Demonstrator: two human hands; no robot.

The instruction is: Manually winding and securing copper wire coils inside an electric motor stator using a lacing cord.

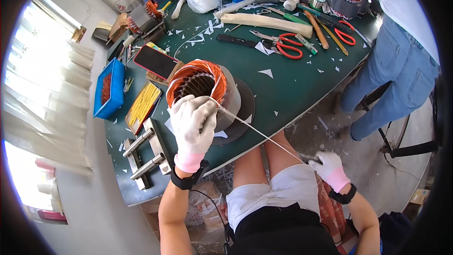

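Observation:
A motor stator (231,95) with orange-red wire windings (218,78) stands on a dark round base (248,98) near the table's front edge. My left hand (193,120), in a white glove with a pink cuff, closes its fingers on the near rim of the windings. A white cord (264,135) leaves the windings beside those fingers and stretches taut toward the lower right. Out past my lap, my right hand (328,166), gloved alike, is closed on the cord's far end. A thin dark piece shows at its fingertips, too small to name.
Left of the stator lie a phone (155,61), a blue bin (109,87), a tray of yellow strips (143,106) and a metal frame (148,153). Beyond are red-handled scissors (289,47), a wooden stick (266,23) and paper scraps. A person in jeans (394,71) stands at right.

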